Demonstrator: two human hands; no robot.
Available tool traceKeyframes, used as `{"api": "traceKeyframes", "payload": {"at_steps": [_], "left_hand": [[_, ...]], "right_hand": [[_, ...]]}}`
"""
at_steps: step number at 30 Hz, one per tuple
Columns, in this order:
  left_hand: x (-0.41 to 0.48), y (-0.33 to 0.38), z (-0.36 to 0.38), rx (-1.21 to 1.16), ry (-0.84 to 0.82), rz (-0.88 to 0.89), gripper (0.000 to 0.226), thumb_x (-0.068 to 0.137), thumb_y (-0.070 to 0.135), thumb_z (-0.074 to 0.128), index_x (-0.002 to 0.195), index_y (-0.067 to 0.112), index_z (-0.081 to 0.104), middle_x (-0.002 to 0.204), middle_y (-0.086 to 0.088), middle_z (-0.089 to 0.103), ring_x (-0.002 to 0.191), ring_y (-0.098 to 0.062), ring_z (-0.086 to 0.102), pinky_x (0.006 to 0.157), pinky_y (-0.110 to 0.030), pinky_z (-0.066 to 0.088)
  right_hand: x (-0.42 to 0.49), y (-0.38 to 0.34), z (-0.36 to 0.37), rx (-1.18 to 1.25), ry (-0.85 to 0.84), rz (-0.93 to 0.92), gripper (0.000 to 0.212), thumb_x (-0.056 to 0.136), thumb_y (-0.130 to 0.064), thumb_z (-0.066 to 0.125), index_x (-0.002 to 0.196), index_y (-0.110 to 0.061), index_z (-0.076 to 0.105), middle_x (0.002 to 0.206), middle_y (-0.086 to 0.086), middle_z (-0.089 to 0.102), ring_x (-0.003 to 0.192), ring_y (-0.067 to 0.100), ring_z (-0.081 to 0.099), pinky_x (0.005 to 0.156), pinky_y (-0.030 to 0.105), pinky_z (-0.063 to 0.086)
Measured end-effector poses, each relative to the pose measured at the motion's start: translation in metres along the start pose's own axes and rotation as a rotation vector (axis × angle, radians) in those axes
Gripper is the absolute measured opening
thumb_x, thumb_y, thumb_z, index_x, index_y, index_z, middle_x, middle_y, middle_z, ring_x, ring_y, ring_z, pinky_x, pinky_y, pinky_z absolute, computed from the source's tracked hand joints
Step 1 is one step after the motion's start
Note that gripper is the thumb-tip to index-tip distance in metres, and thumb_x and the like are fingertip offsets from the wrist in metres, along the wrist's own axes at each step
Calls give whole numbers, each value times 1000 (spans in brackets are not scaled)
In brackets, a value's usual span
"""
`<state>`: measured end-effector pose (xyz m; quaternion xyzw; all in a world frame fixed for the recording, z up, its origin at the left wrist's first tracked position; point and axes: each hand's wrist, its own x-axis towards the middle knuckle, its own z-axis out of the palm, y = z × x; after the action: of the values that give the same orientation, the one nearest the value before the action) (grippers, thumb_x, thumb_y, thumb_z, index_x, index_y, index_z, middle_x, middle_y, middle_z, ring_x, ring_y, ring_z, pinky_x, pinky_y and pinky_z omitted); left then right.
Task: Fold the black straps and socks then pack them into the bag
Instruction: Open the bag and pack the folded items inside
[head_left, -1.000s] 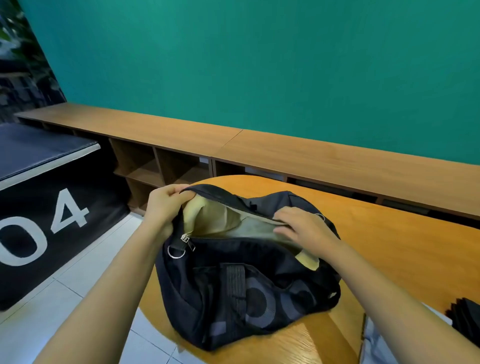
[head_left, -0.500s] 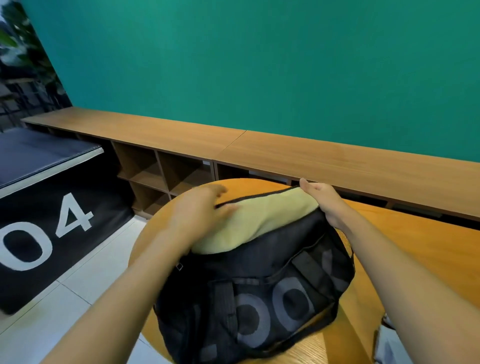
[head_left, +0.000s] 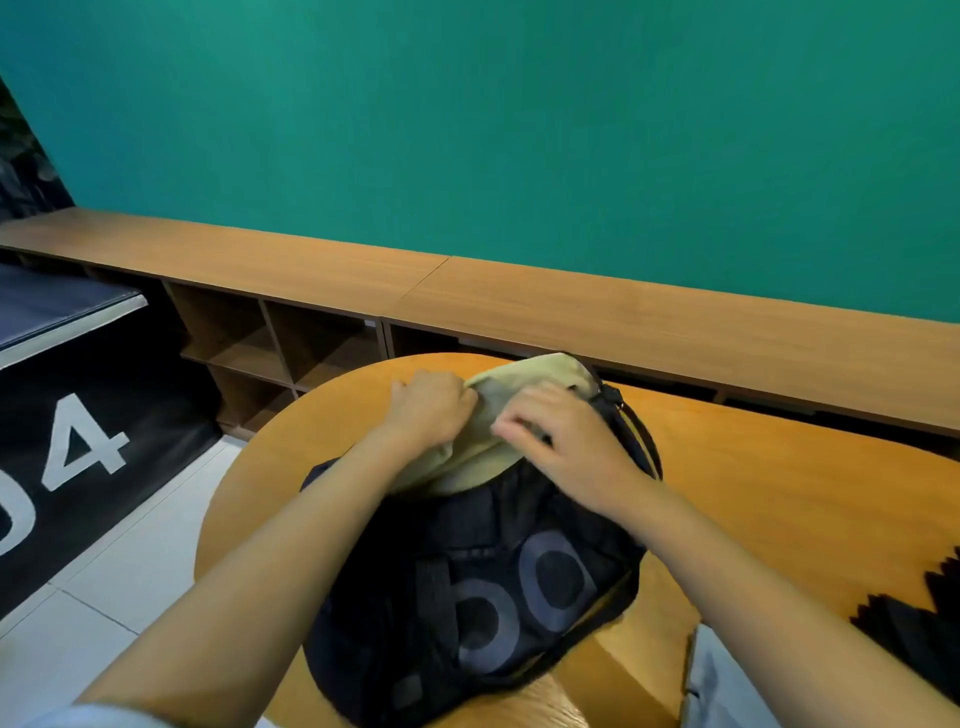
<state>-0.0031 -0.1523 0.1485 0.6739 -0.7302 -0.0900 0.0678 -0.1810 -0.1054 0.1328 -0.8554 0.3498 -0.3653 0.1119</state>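
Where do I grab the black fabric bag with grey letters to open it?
Pinch the pale yellow lining bulging from the black fabric bag's far top opening, reaching over from the near side. It is loose and bunched, so fingers likely catch it easily, as the left hand grips it now.

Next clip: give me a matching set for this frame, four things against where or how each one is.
Things:
1 bag
2 yellow lining
3 black pile
4 left hand

States:
A gripping the lining's left end
B on the table, at the frame's right edge
C bulging from the bag's top
D lying in front of the person, large grey letters on its side

Pairs: 1-D, 2-C, 3-B, 4-A
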Motion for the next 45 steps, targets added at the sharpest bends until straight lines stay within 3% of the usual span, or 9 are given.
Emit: {"api": "traceKeyframes", "payload": {"at_steps": [4, 8, 13, 17, 25, 32, 37, 41, 45], "left_hand": [[2, 1, 1, -98, 112, 20, 22, 96, 7, 39, 94, 9, 61, 100, -14, 64, 94, -33, 58, 82, -43, 48], [-12, -4, 2, -182, 370, 43, 33, 89, -7, 43, 112, 17, 47, 87, -9, 62, 77, -32, 56, 67, -45, 49], [-12, 19, -22, -234, 535, 136, 29, 76, -7, 47, 72, 20, 57, 79, -9, 63, 81, -37, 56, 63, -35, 37], [9, 60, -50, -176, 612, 247, 37, 83, 1, 48, 107, 21, 68, 112, -10, 67, 105, -35, 56, 87, -42, 44], [17, 144, -36, 290, 754, 290, 96, 64, 7, 77, 145, 19, 28, 148, 3, 35, 104, -34, 48, 77, -41, 39], [-13, 169, 11, 138, 544, 691, 70, 77, -13, 56, 139, 18, 46, 158, 3, 25, 102, -34, 47, 70, -38, 37], [-23, 171, 36, -77, 456, 762, 39, 70, -14, 66, 102, 8, 69, 139, -11, 52, 105, -40, 58, 76, -42, 52], [-20, 168, 31, 36, 470, 690, 73, 75, -8, 60, 142, 17, 46, 141, -2, 50, 106, -34, 55, 75, -41, 50], [-14, 159, 43, 136, 307, 559, 90, 89, 19, 63, 156, 25, 3, 160, 7, 19, 117, -30, 46, 75, -35, 44]], "right_hand": [[-21, 4, 43, -676, -680, 176, 81, 92, -69, 30, 149, -11, 32, 150, 11, 40, 142, 27, 27, 120, 50, 5], [-26, 10, 44, -883, -922, 361, 81, 86, -71, 47, 132, -5, 49, 124, 11, 60, 127, 34, 43, 118, 56, -2], [-32, -4, -5, -680, -386, 133, 4, 93, -22, 62, 96, -19, 63, 95, -1, 68, 98, 24, 62, 108, 38, 26], [-47, 2, -61, -701, 68, 62, 34, 69, 12, 68, 81, -17, 55, 78, -1, 55, 79, 26, 60, 103, 42, 41], [-138, 6, -127, -436, 199, 98, 30, 84, -11, 36, 86, -37, 24, 90, -8, 71, 85, 12, 65, 113, 25, 30], [-211, -1, -140, -690, -400, 545, 31, 82, -29, 68, 90, -33, 38, 82, -19, 48, 91, 4, 52, 120, 38, 18], [-186, -19, -103, -591, -334, 485, 57, 86, -51, 62, 137, -30, 47, 116, -12, 64, 115, 6, 55, 122, 37, 8], [-181, -32, -67, -644, -285, 315, 46, 74, -9, 41, 99, -31, 72, 55, -9, 61, 59, 11, 62, 99, 37, 49], [-198, -40, -47, -548, -737, 329, 32, 103, -25, 40, 130, -18, 56, 103, 8, 70, 103, 26, 61, 120, 45, 9]]}}
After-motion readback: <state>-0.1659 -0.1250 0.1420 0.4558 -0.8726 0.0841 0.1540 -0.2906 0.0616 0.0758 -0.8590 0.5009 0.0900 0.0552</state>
